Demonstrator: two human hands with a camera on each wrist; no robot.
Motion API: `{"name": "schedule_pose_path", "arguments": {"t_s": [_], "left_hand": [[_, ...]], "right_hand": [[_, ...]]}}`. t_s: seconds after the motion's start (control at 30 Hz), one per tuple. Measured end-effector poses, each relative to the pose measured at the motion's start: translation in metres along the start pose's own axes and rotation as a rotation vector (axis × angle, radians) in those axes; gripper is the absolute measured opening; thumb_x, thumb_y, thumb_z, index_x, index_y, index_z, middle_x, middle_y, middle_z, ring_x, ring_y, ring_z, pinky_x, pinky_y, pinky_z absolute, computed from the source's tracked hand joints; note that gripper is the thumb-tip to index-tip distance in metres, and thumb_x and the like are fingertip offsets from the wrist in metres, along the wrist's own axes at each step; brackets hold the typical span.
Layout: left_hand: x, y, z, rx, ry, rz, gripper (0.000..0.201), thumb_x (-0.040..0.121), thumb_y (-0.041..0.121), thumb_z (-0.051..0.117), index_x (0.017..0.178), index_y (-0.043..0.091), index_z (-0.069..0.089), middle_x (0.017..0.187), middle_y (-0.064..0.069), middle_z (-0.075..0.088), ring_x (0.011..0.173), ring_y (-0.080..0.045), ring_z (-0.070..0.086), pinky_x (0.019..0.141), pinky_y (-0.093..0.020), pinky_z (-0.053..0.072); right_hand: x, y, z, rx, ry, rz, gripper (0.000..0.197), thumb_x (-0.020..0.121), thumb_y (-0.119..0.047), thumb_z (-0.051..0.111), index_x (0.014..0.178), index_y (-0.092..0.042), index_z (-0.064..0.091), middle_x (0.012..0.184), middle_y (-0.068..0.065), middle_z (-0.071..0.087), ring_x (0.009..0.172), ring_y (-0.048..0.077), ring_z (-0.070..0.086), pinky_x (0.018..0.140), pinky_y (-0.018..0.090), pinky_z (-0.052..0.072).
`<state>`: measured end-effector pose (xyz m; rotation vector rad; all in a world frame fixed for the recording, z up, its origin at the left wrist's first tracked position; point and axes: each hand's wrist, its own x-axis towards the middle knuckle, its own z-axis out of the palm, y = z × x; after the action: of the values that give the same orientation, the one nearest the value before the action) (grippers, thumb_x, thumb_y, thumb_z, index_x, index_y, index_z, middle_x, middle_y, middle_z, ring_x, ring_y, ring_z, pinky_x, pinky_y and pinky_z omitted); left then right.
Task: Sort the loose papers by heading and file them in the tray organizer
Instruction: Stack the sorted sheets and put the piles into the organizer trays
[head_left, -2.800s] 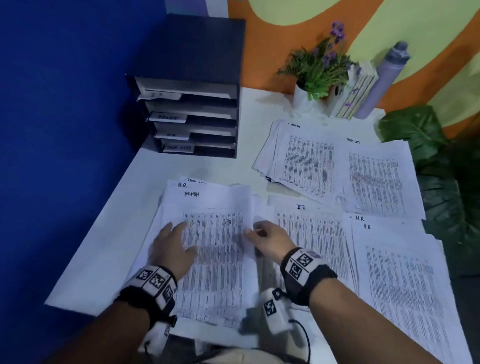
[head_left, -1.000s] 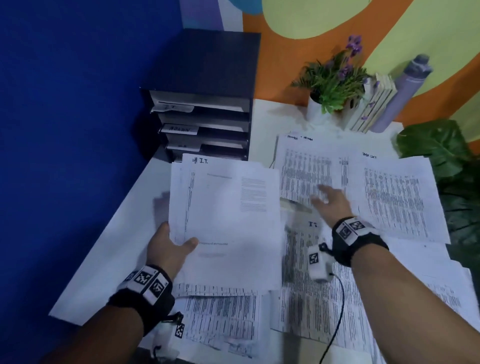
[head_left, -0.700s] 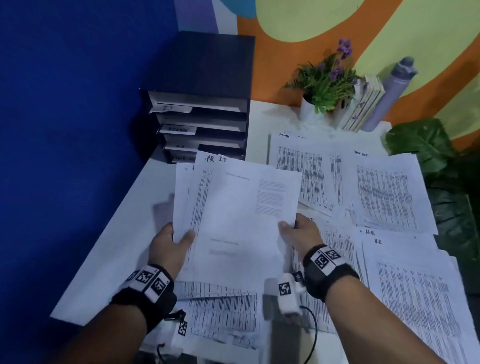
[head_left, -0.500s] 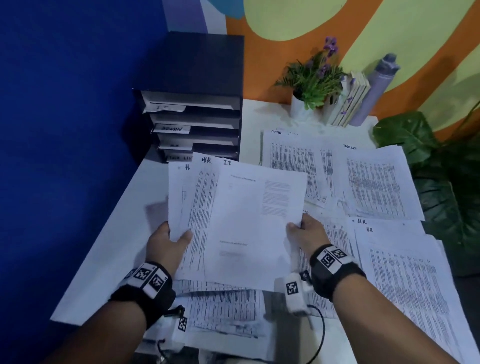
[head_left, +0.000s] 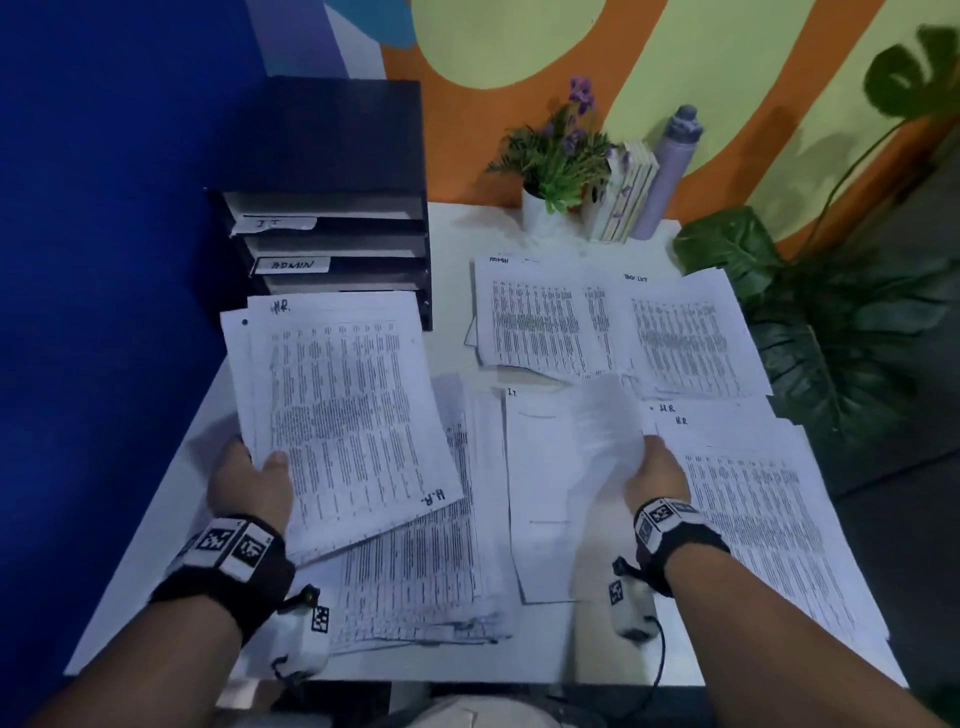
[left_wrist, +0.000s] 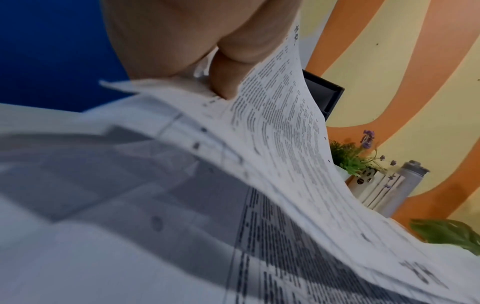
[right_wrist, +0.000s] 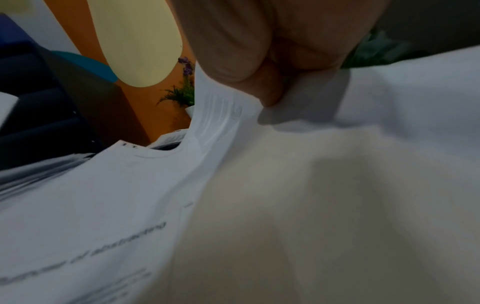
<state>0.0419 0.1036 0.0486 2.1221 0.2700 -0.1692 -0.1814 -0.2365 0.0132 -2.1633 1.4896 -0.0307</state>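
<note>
The left hand (left_wrist: 197, 39) pinches the edge of a sagging sheaf of white printed paper sheets (left_wrist: 280, 148), thumb on top, with a green potted plant with purple flowers (left_wrist: 350, 156) and a grey cylindrical bottle (left_wrist: 405, 185) against the orange-and-yellow wall (left_wrist: 405, 72) behind.

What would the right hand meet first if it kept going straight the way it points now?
Probably the spread of printed white sheets lying farther back on the white table. The right hand, pinching the white I.T. sheet, points that way; the potted green plant stands beyond. Depth is unclear.
</note>
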Motion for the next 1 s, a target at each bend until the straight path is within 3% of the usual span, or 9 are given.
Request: {"name": "schedule_pose_path", "arguments": {"t_s": [0.1, 0.17, 0.3, 0.37, 0.53, 0.63, 0.73, 0.8, 1.0], "left_hand": [[-0.007, 0.007, 0.001, -0.038, -0.034, 0.038, 0.021, 0.097, 0.010, 0.052, 0.116, 0.014, 0.061, 0.111, -0.009, 0.066, 0.099, -0.031, 0.062, 0.088, -0.041, 0.049], [-0.018, 0.016, 0.006, -0.072, -0.083, 0.056, 0.023, 0.098, 0.008, 0.049, 0.117, 0.014, 0.060, 0.109, -0.004, 0.063, 0.095, -0.025, 0.058, 0.086, -0.037, 0.046], [-0.037, 0.029, 0.023, -0.044, -0.307, 0.111, 0.032, 0.098, 0.004, 0.044, 0.125, 0.017, 0.057, 0.118, -0.002, 0.063, 0.104, -0.025, 0.059, 0.095, -0.038, 0.047], [-0.046, 0.033, 0.032, -0.066, -0.494, 0.144, 0.037, 0.099, 0.005, 0.044, 0.133, 0.019, 0.054, 0.127, -0.002, 0.062, 0.114, -0.025, 0.058, 0.103, -0.044, 0.044], [-0.066, 0.042, 0.052, -0.031, -0.691, 0.186, 0.040, 0.098, 0.015, 0.054, 0.135, 0.027, 0.046, 0.134, 0.007, 0.055, 0.122, -0.016, 0.054, 0.104, -0.039, 0.042], [-0.060, 0.034, 0.062, 0.291, -0.653, 0.263, 0.065, 0.097, 0.028, 0.057, 0.154, 0.026, 0.024, 0.158, 0.000, 0.025, 0.144, -0.023, 0.028, 0.116, -0.042, 0.028], [-0.053, 0.020, 0.070, 0.520, -0.587, 0.301, 0.072, 0.096, 0.039, 0.057, 0.155, 0.028, 0.017, 0.164, -0.003, 0.007, 0.150, -0.024, 0.010, 0.120, -0.048, 0.020], [-0.052, 0.013, 0.075, 0.652, -0.534, 0.296, 0.073, 0.094, 0.047, 0.055, 0.154, 0.034, 0.016, 0.164, 0.000, 0.001, 0.150, -0.025, 0.004, 0.117, -0.056, 0.019], [-0.049, -0.004, 0.084, 0.796, -0.524, 0.223, 0.085, 0.087, 0.067, 0.053, 0.153, 0.043, 0.006, 0.163, 0.004, -0.015, 0.150, -0.030, -0.011, 0.112, -0.070, 0.008]], "right_hand": [[-0.004, -0.015, -0.005, -0.201, 0.064, -0.028, 0.073, 0.086, -0.013, 0.059, 0.150, -0.019, 0.022, 0.146, 0.010, 0.031, 0.129, 0.032, 0.038, 0.102, 0.046, 0.041], [-0.012, -0.034, -0.005, -0.084, 0.075, -0.154, 0.068, 0.091, -0.026, 0.058, 0.150, -0.021, 0.024, 0.150, 0.008, 0.026, 0.135, 0.031, 0.033, 0.107, 0.049, 0.036], [-0.038, -0.079, -0.007, 0.618, -0.412, -0.242, 0.049, 0.099, -0.038, 0.050, 0.144, -0.024, 0.038, 0.142, 0.000, 0.050, 0.127, 0.017, 0.049, 0.110, 0.040, 0.037], [-0.050, -0.094, -0.009, 0.737, -0.492, -0.245, 0.041, 0.099, -0.033, 0.051, 0.138, -0.026, 0.043, 0.130, -0.004, 0.059, 0.118, 0.017, 0.057, 0.106, 0.042, 0.043], [-0.039, -0.074, -0.040, 0.551, -0.148, -0.105, 0.041, 0.099, -0.005, 0.046, 0.140, -0.006, 0.041, 0.115, -0.006, 0.043, 0.122, 0.019, 0.047, 0.098, 0.024, 0.034], [-0.007, -0.018, -0.057, 0.354, 0.017, 0.027, 0.025, 0.096, -0.004, 0.044, 0.120, 0.001, 0.051, 0.109, 0.014, 0.058, 0.112, 0.034, 0.057, 0.088, 0.034, 0.044], [0.016, 0.042, -0.083, 0.199, 0.096, 0.177, 0.026, 0.095, -0.001, 0.041, 0.118, 0.005, 0.050, 0.114, 0.025, 0.056, 0.108, 0.038, 0.055, 0.078, 0.032, 0.039], [0.024, 0.077, -0.103, 0.096, 0.105, 0.246, 0.033, 0.094, -0.001, 0.040, 0.126, 0.004, 0.048, 0.128, 0.027, 0.051, 0.113, 0.041, 0.052, 0.086, 0.037, 0.041], [0.040, 0.135, -0.127, -0.060, 0.125, 0.370, 0.030, 0.090, -0.006, 0.047, 0.118, 0.003, 0.053, 0.119, 0.025, 0.054, 0.104, 0.042, 0.056, 0.082, 0.044, 0.049]]}}
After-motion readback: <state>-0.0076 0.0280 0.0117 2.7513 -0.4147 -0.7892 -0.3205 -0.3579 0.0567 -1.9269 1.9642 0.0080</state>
